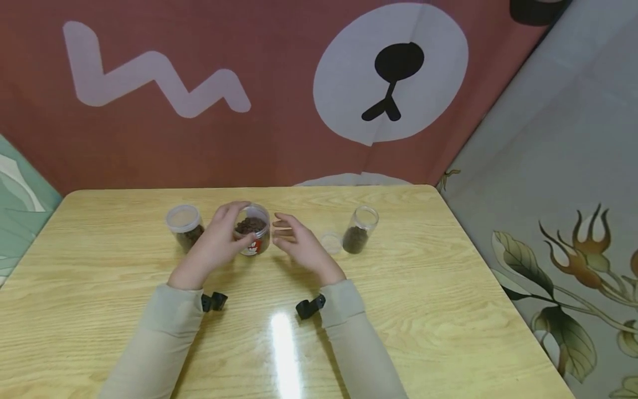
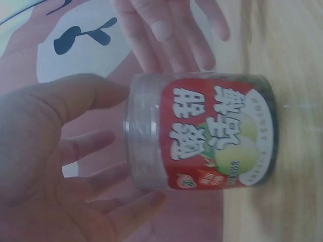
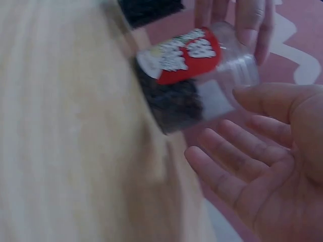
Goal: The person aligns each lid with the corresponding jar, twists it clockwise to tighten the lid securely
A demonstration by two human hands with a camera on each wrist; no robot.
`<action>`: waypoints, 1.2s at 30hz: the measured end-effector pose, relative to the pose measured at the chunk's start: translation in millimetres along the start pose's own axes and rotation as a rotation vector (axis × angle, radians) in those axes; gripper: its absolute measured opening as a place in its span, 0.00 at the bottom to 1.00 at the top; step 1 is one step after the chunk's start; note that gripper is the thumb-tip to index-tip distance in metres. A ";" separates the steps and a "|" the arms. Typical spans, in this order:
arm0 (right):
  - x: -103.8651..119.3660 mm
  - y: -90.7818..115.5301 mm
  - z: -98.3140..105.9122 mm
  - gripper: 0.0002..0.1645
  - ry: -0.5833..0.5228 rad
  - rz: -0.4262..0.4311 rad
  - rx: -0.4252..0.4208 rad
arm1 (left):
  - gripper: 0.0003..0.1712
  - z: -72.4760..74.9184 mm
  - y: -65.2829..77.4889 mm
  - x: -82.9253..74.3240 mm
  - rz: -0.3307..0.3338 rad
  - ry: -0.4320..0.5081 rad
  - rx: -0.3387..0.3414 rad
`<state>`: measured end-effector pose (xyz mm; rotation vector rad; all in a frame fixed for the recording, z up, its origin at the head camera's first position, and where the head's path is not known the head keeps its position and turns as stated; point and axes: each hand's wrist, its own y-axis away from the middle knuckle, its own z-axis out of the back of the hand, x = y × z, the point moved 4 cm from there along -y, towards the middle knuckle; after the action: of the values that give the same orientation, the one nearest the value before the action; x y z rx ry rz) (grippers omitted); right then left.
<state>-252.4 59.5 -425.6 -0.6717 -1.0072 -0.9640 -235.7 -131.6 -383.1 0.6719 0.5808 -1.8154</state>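
A clear plastic jar (image 1: 254, 244) with a red label and dark brown pieces inside stands at the table's far middle. My left hand (image 1: 219, 238) spreads around its top from the left. In the left wrist view the thumb (image 2: 108, 92) reaches the rim and the other fingers extend loosely around the top; firm contact cannot be made out. To the right of the jar, my right hand (image 1: 299, 244) hovers, palm turned towards it. The right wrist view shows that hand's fingers (image 3: 227, 174) spread and holding nothing.
Left of the left hand stands a white-lidded jar (image 1: 183, 221) with dark contents. A narrower clear jar (image 1: 358, 235), partly filled with dark pieces, stands to the right. Beside it lies a clear disc (image 1: 330, 242) on the wooden table (image 1: 423, 310). A patterned cloth (image 1: 279, 138) hangs behind.
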 end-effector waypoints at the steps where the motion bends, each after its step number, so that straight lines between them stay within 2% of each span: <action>1: 2.5 1.0 3.5 0.35 0.013 0.011 -0.011 | 0.38 0.4 0.6 -2.1 -0.006 -0.009 -0.010; 10: 28.4 14.7 39.0 0.32 0.161 0.134 -0.177 | 0.24 3.6 4.3 -22.8 -0.103 -0.111 -0.133; 19: 45.4 32.2 70.0 0.28 0.268 0.271 -0.347 | 0.18 -6.2 3.3 -42.1 -0.279 -0.155 -0.202; 23: 49.8 39.6 82.4 0.25 0.290 0.314 -0.418 | 0.18 -15.1 -0.4 -54.3 -0.320 -0.159 -0.191; 30: 50.2 52.4 105.4 0.21 0.340 0.377 -0.556 | 0.19 -33.7 -7.8 -71.5 -0.346 -0.130 -0.136; 36: 45.4 58.2 120.3 0.22 0.362 0.342 -0.612 | 0.20 -52.2 -14.0 -75.4 -0.348 -0.118 -0.092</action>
<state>-237.2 169.0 -337.9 -1.0867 -0.2504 -1.0420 -219.2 -41.6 -368.0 0.4154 0.7303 -2.1193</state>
